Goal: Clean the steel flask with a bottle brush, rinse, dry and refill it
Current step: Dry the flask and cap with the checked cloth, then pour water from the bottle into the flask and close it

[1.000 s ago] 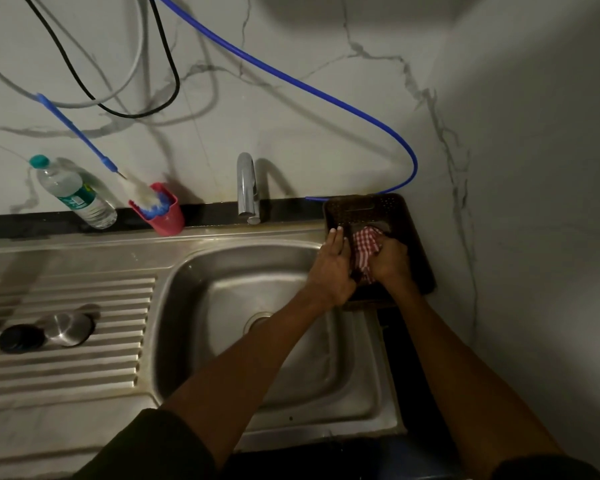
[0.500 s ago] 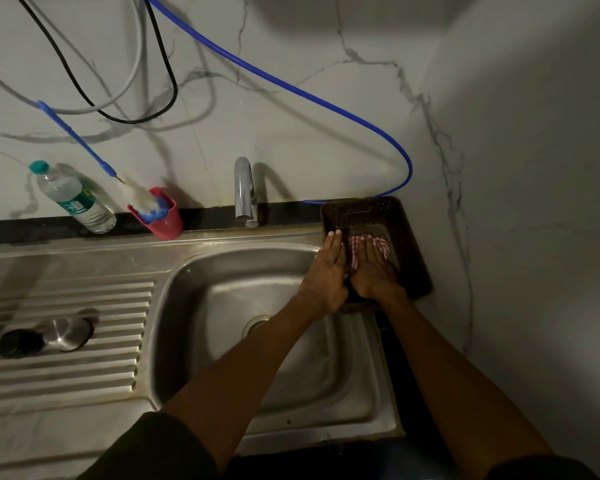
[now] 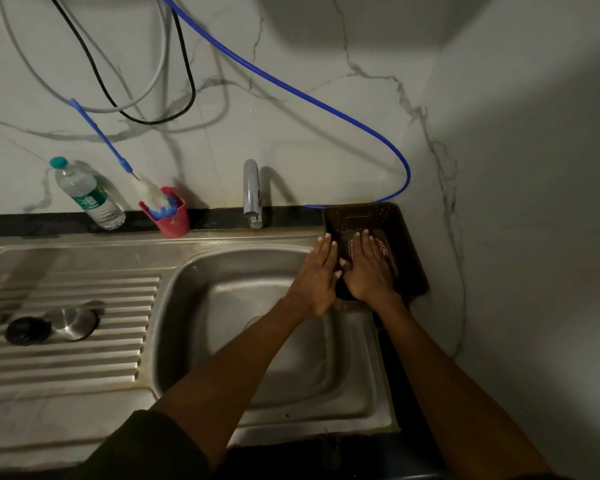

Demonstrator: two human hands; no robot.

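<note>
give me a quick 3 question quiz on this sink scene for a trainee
1. True or false: the right hand lies flat on the checked cloth in the dark tray.
2. Where does the bottle brush stand? A) in the sink basin B) in the red cup C) on the drainboard
3. Fill in: the steel flask lies on its side on the ____, left of the basin.

Key
1. True; the left hand rests beside it at the tray's left edge.
2. B
3. drainboard
</note>
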